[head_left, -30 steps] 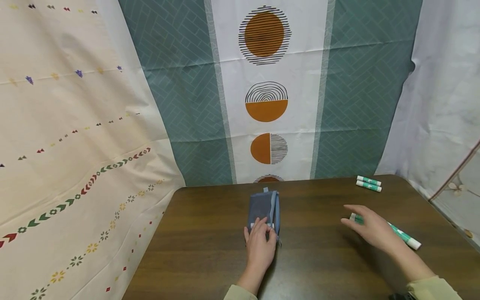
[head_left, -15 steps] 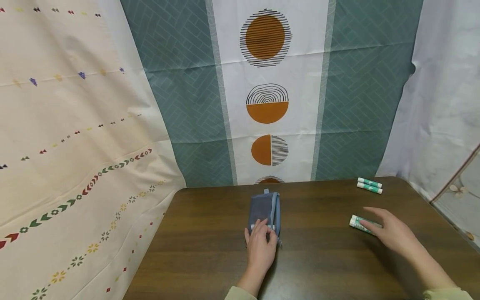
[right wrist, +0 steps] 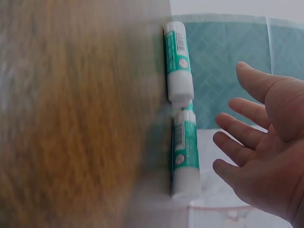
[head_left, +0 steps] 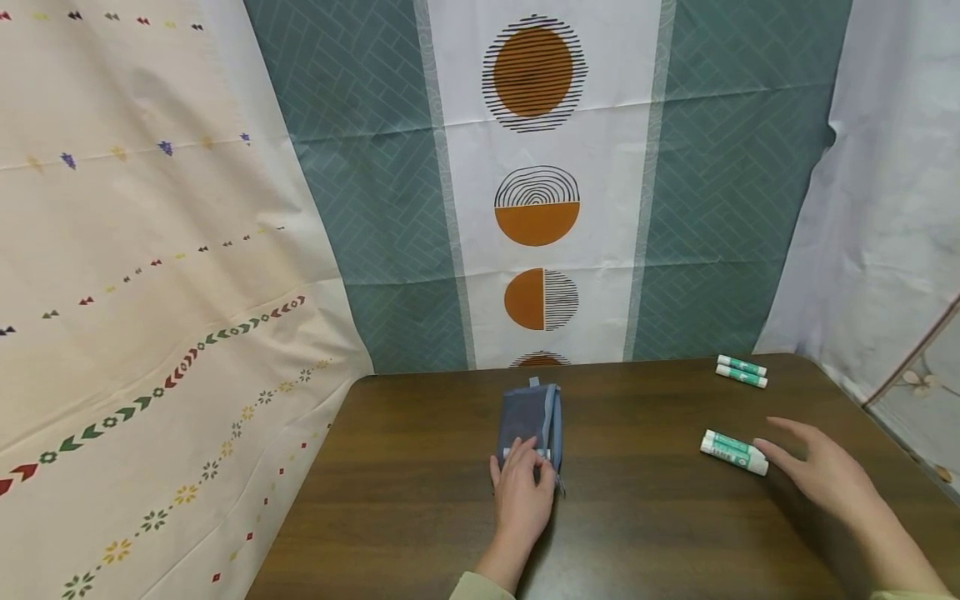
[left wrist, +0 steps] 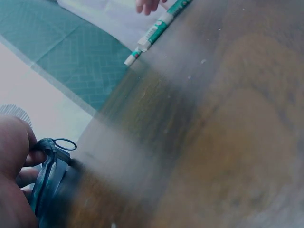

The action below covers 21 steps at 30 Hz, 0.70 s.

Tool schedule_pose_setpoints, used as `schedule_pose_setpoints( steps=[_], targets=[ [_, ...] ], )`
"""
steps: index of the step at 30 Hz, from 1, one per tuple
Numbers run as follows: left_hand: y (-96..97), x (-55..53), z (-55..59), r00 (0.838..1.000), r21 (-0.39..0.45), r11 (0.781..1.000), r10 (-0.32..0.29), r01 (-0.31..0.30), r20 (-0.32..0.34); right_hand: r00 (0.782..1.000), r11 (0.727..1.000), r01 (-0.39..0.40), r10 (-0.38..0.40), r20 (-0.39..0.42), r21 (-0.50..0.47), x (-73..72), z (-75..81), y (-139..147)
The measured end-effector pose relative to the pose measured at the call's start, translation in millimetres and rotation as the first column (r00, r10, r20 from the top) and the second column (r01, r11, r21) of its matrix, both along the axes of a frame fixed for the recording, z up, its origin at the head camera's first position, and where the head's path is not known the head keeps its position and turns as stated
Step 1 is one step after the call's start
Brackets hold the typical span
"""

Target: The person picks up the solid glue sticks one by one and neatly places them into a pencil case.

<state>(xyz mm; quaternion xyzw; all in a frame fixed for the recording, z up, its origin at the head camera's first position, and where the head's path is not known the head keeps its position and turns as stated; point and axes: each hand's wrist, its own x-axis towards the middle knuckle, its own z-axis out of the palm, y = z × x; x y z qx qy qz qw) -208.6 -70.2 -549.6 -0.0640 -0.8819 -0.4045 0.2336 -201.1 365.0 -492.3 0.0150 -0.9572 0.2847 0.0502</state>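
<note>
My left hand [head_left: 521, 492] lies over the front of a small blue-grey zippered pouch [head_left: 517, 412], its fingers curled at the zipper edge. A white-and-green strip shows beside these fingers on the pouch. In the left wrist view the pouch [left wrist: 47, 185] stands against the fingertips, with a dark pull ring near its end. My right hand [head_left: 828, 475] hovers with spread fingers and holds nothing. Just left of its thumb lie green-and-white glue sticks [head_left: 735, 452]. In the right wrist view, one glue stick [right wrist: 178, 61] lies end to end with a second glue stick [right wrist: 186, 156], beside the open palm.
Two more glue sticks [head_left: 742, 371] lie side by side near the back right corner of the brown wooden table [head_left: 420, 500]. Behind the table hangs a green-and-white patterned cloth [head_left: 393, 208]. A cream cloth [head_left: 187, 400] hangs along the left side.
My right hand has moved right, away from the nearer glue sticks, uncovering them and now hiding the stick that showed right of it. The left hand stays at the pouch.
</note>
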Motion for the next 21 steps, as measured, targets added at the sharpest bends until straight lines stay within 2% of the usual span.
schedule_pose_setpoints(
  steps=[8, 21],
  targets=[
    [-0.3, 0.4, -0.4, 1.000, 0.002, 1.000, 0.004, -0.004, -0.026, 0.998, 1.000, 0.029, -0.030, 0.056, 0.009, 7.7, -2.7, 15],
    [0.4, -0.3, -2.0, 1.000, -0.001, 1.000, 0.006, -0.006, -0.006, 0.987, 0.995, 0.095, -0.096, 0.132, 0.017, 23.7, -15.9, 34]
  ],
)
